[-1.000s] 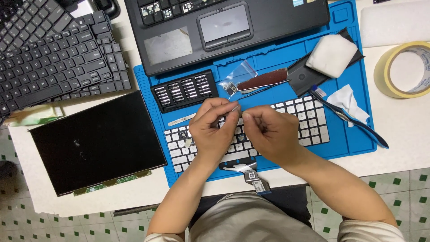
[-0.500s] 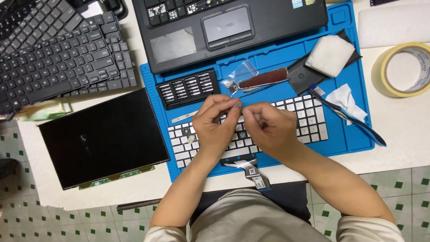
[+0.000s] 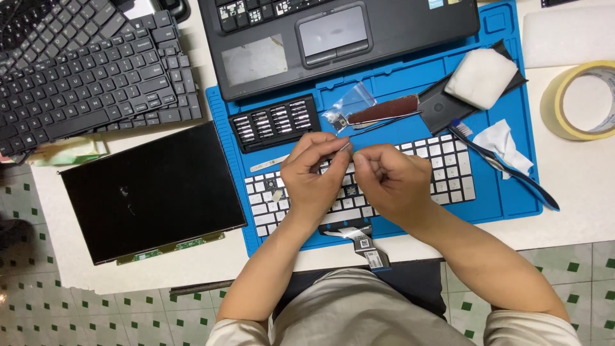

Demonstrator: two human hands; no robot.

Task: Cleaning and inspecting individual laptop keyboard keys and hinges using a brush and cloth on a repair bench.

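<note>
I see my left hand [image 3: 314, 176] pinching a tiny key part [image 3: 346, 147] in a closed grip above the white keyboard [image 3: 442, 170]; my right hand [image 3: 391, 182], fingers curled, steadies just beside it.

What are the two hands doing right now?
Left hand: fingers pinched on a tiny pale piece above the white keyboard.
Right hand: fingers curled shut; whether it holds anything cannot be told.
</note>
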